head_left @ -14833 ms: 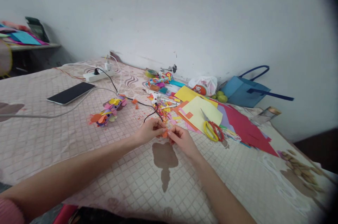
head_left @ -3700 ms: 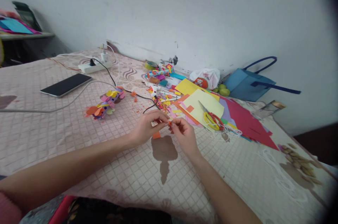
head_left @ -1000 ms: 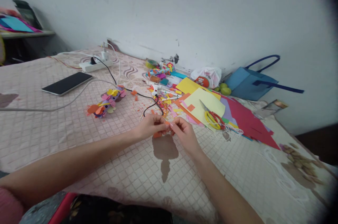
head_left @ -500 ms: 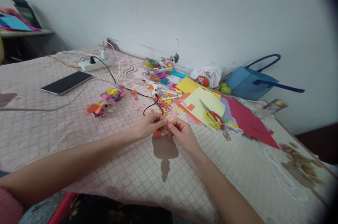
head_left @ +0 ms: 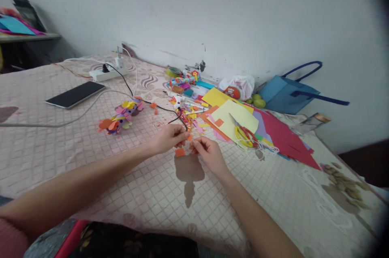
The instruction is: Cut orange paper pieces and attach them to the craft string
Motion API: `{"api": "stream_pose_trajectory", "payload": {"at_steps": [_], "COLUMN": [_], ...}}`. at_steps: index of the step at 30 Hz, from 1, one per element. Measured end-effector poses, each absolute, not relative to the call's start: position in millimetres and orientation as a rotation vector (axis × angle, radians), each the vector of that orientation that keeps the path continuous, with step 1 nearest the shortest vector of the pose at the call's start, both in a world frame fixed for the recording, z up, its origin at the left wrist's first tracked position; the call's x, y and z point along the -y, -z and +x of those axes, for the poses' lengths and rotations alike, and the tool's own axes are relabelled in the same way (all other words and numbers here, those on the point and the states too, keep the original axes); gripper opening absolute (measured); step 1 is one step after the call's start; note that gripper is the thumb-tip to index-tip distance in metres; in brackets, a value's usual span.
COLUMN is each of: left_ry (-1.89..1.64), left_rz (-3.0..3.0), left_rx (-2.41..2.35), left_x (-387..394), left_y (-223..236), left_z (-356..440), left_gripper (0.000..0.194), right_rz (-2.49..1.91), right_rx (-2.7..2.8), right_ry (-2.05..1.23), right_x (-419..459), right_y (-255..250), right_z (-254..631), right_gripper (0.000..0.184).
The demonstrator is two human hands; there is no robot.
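My left hand [head_left: 172, 138] is closed in a pinch above the table, its fingertips curled beside a small orange paper piece [head_left: 190, 138]. My right hand [head_left: 209, 152] pinches at that piece from the other side, thumb and forefinger together. Whether the left fingers also hold something is hidden. An orange paper square [head_left: 180, 152] lies on the cloth just below the hands. Behind them are paper scraps [head_left: 191, 122] and a white glue gun [head_left: 178, 102] with a black cord. To the left lies a purple craft piece [head_left: 123, 118] covered in coloured paper petals.
Scissors [head_left: 243, 132] with yellow and red handles rest on coloured paper sheets [head_left: 281, 136], beside white string [head_left: 267, 148]. A phone or tablet [head_left: 75, 94] and a power strip [head_left: 107, 72] lie at left. A blue bag [head_left: 288, 94] stands against the wall.
My hands have drawn slightly apart, the left moving up and left. The orange square on the cloth is now uncovered, and a gap shows between the fingertips.
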State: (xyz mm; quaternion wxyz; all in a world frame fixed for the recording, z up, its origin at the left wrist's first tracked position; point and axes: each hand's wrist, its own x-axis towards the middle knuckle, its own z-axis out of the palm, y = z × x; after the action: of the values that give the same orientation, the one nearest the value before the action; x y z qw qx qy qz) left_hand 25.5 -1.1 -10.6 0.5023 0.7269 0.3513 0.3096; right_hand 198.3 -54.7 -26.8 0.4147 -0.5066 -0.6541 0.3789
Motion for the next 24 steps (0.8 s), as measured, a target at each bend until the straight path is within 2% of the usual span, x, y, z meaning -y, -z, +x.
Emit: {"api": "stream_pose_trajectory", "payload": {"at_steps": [3, 8, 15, 17, 20, 24], "left_ry": [-0.724, -0.517, -0.326, -0.364, -0.597, -0.708], "left_rz": [1.906, 2.194, 2.249, 2.291, 2.29, 2.055], "left_rx": [-0.996, -1.208, -1.2, -1.189, -1.109, -0.84], "left_x": [-6.6, -11.0, -8.7, -10.3, -13.2, -11.6], "left_y": [2.3, -6.4, -5.2, -4.4, -3.1, 2.1], "left_z": [17.1, 5.7, 2.5, 1.2, 1.3, 9.7], "left_gripper": [0.028, 0.022, 0.027, 0.025, 0.014, 0.025], "right_rz": [-1.318, -1.242, -1.187, -1.202, -1.224, -1.131], "right_rx": [1.843, 2.168, 2.138, 2.024, 1.664, 1.275], "right_ry": [-0.736, -0.626, -0.581, -0.641, -0.964, -1.306], "right_x": [57.1, 60.7, 53.1, 50.9, 48.1, 47.4], "right_y": [29.1, 29.4, 34.6, 35.1, 34.9, 33.2], "right_z": [192.6, 188.1, 190.4, 192.4, 196.5, 197.1], "right_gripper": [0.007, 0.03, 0.018, 0.015, 0.003, 0.014]}}
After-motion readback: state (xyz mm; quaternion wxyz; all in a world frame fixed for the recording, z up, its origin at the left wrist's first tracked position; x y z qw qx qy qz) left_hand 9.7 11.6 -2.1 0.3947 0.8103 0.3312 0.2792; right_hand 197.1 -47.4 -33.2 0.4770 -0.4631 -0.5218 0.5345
